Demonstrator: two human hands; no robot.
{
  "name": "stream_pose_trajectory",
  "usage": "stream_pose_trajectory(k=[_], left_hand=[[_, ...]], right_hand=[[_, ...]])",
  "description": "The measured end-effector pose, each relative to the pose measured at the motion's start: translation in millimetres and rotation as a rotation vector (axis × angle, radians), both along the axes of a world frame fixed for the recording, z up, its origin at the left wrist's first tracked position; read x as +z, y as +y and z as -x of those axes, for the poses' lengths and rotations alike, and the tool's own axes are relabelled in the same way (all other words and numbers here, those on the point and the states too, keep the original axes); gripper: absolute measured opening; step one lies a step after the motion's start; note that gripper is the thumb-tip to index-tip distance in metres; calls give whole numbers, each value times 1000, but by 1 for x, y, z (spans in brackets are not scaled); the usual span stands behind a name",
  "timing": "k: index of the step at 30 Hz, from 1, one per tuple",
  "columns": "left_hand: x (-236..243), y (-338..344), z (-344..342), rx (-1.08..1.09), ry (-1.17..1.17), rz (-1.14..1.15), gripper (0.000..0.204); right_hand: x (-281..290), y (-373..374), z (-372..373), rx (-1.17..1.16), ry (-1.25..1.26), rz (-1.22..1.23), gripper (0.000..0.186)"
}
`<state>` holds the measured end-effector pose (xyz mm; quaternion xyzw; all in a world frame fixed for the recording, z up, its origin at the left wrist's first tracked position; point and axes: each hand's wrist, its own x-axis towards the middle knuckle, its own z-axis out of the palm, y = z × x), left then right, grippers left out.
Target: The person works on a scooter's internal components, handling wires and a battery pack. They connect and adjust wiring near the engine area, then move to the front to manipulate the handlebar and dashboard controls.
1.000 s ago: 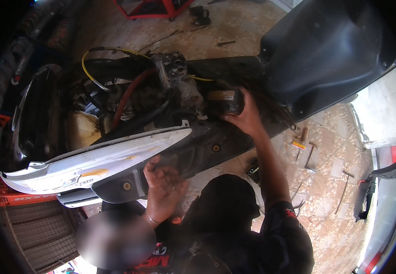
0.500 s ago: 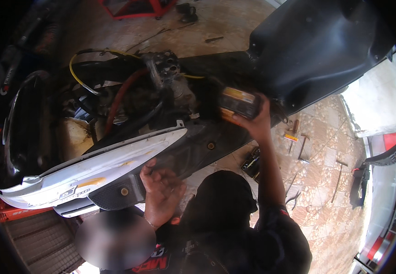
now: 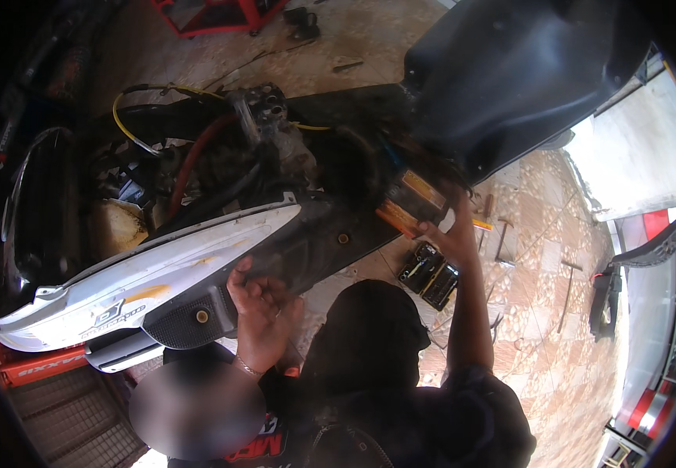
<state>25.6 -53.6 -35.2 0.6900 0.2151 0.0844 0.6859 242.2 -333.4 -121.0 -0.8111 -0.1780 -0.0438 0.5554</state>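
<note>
My right hand grips a black battery with orange labels, tilted at the right side of the stripped scooter's black footboard; thin wires show just above it. My left hand is raised with fingers loosely bent and apart, nothing in it, beside the edge of the white side panel. Left of the battery lie the exposed engine, a red hose and a yellow cable. A large black plastic body section rises at the upper right.
On the tiled floor right of the scooter are an open dark tool case, hammers and a T-handle tool. A red cart stands at the top. Black strap-like parts are at far right; a grid rack at lower left.
The battery in my right hand has moved right and tipped over, showing more of its orange labels. My left hand has barely changed; the whole view has shifted a little, revealing the tool case.
</note>
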Motion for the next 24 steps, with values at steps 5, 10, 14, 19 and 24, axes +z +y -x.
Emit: stream_pose_trajectory(k=[5, 10, 14, 19, 24], left_hand=[[-1, 2, 1, -33, -30, 8, 93], [1, 1, 4, -17, -46, 82, 92], [0, 4, 8, -32, -79, 80, 93], [-1, 5, 9, -57, -85, 67, 93], [0, 5, 8, -64, -91, 69, 92]], right_hand=[[48, 13, -18, 111, -234, 286, 36], [55, 40, -28, 210, -199, 340, 19], [57, 47, -32, 179, -153, 392, 14], [67, 48, -41, 194, 117, 414, 15], [72, 55, -46, 189, 0, 596, 20]])
